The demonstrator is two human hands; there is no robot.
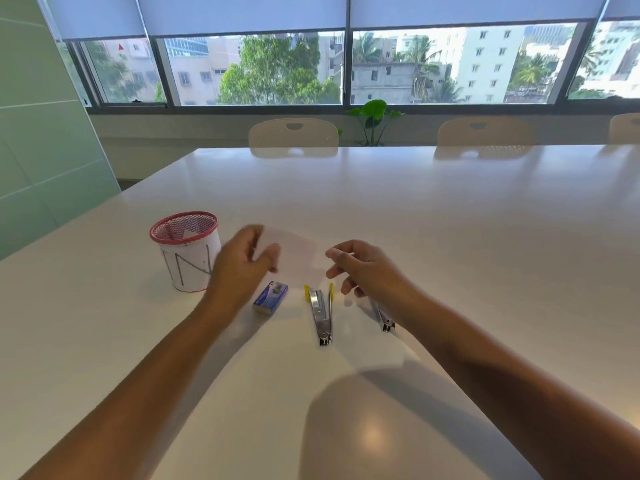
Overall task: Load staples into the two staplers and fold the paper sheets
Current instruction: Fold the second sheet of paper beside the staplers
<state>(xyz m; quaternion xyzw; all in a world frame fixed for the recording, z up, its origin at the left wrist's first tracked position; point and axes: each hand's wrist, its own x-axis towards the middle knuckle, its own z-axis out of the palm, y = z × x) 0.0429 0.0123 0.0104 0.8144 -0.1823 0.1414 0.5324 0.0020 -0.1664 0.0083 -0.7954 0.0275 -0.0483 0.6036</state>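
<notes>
White paper sheet, light and limp, is pinched at its left edge by the left hand; right hand beside it, released.

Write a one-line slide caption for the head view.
Left hand holds a blurred paper sheet above two staplers and a blue staple box; right hand reaches toward it.
</notes>
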